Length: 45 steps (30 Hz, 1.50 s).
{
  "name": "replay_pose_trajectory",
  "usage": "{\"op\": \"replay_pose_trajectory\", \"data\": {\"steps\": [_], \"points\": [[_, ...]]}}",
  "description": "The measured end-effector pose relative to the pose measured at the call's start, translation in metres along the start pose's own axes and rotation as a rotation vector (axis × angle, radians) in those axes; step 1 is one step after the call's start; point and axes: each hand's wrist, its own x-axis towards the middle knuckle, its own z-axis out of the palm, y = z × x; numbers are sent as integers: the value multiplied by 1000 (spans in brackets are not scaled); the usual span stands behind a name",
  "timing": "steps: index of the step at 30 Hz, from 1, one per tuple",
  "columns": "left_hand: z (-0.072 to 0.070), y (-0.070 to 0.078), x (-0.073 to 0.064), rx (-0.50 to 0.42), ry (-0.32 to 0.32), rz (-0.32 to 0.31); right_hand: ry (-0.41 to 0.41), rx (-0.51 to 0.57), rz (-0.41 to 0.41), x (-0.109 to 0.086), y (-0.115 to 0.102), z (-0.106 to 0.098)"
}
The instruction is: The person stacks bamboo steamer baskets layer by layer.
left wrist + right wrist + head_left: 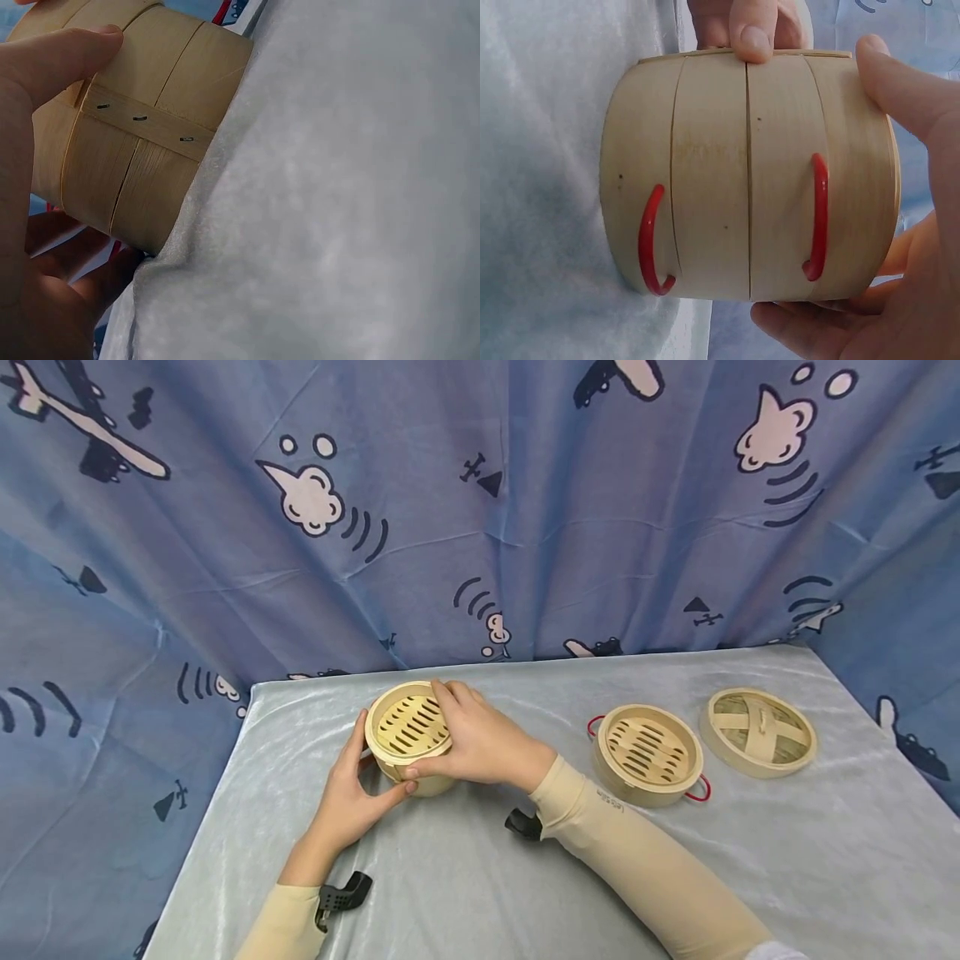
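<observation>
Two round bamboo steamer baskets stand stacked on the cloth at the left middle of the head view. The upper steamer basket [411, 727] has a slotted floor; the lower one [435, 787] is mostly hidden beneath it. From the left, my left hand [345, 806] grips the stack, its thumb [97, 49] near the seam between the tiers. My right hand [483, 735] holds the upper basket from the right, thumb low on the near wall, fingers on the far side of the rim. A red handle [820, 217] shows on each tier in the right wrist view.
Right of the stack stands another bamboo steamer basket [648, 756] with red handles. Beyond it lies a woven bamboo lid [761, 732]. A pale cloth [480, 885] covers the table, and a blue patterned curtain [420, 527] hangs behind it.
</observation>
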Motion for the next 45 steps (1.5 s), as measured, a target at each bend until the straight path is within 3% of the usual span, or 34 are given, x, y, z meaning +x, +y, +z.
{"op": "replay_pose_trajectory", "data": {"steps": [7, 18, 32, 45], "points": [[-1, 0, 1, 6, -2, 25, -37, 52, -28, -3, 3, -11], [1, 0, -1, 9, 4, 39, -14, 82, -34, -11, 10, -36], [2, -4, -4, -18, 4, 12, -6, 4, 36, -27, 28, -53], [1, -1, -3, -14, 2, 7, 2, -73, 69, -57, 59, -65]]}}
